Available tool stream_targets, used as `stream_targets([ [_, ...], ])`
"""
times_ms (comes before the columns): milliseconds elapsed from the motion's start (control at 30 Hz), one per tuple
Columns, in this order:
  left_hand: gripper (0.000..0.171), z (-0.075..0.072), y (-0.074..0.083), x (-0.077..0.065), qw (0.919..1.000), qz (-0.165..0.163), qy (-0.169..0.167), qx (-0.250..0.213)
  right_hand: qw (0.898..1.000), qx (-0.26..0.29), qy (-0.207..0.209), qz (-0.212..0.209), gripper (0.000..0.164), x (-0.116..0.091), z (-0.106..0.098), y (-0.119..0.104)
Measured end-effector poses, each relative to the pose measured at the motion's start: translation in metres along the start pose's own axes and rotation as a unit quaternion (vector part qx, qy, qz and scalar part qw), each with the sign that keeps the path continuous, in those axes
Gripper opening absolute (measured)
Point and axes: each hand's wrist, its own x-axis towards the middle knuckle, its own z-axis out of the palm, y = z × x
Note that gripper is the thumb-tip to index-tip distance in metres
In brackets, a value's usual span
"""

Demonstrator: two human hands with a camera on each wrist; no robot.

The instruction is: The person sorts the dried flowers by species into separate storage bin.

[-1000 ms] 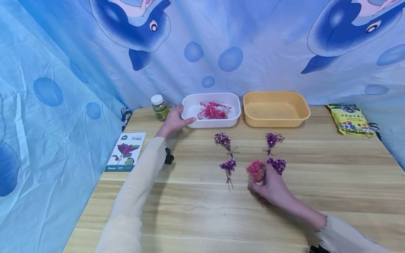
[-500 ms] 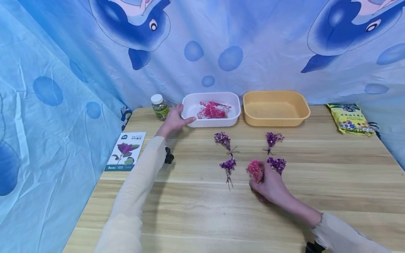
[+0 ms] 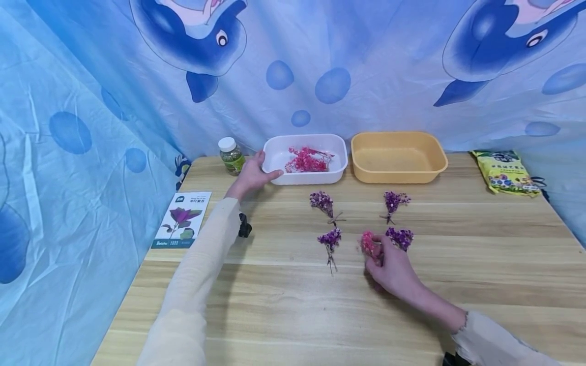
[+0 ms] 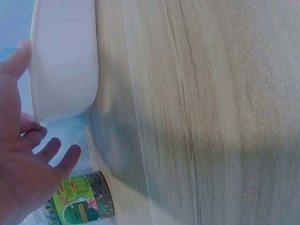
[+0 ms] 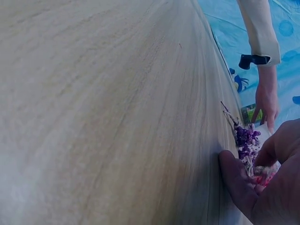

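Note:
My left hand (image 3: 252, 175) holds the near left corner of a white plastic tray (image 3: 316, 179), its thumb at the front rim and fingers at the left side. Pink dried flowers (image 3: 306, 160) lie inside that tray. Low over the table, my right hand (image 3: 396, 269) pinches a small bunch of pink dried flowers (image 3: 368, 243); its stems are hidden by the hand. A purple bunch (image 3: 400, 238) lies just behind my right hand, partly covered. Other purple bunches lie on the table: one at the back right (image 3: 393, 203), two on the left, the upper bunch (image 3: 323, 203) and the lower bunch (image 3: 330, 240).
A yellow tray (image 3: 398, 177) stands right of the white one. At the far left are a white-capped jar (image 3: 232, 156) and a card with a plant picture (image 3: 181, 219). A yellow-green packet (image 3: 507, 174) lies at the far right. A blue curtain (image 3: 297, 61) hangs behind the table.
My right hand has shifted slightly right with the pink bunch, and less of the pink shows now. The left hand and the white tray have stayed in place.

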Motion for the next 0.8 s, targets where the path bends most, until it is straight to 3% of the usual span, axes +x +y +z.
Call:
stream_targets([
  [267, 0.101, 0.0, -0.001, 0.0, 1.0, 0.003, -0.001, 0.003, 0.998, -0.006, 0.038, -0.054, 0.038, -0.002, -0.003, 0.0],
  [533, 0.102, 0.0, 0.0, 0.0, 1.0, 0.003, 0.001, -0.001, 0.997, 0.038, 0.044, -0.042, 0.036, 0.0, -0.012, -0.005],
  [800, 0.103, 0.002, -0.003, 0.002, 0.9999, 0.002, 0.002, -0.01, 0.993, 0.059, 0.062, -0.076, 0.035, 0.011, -0.024, -0.008],
])
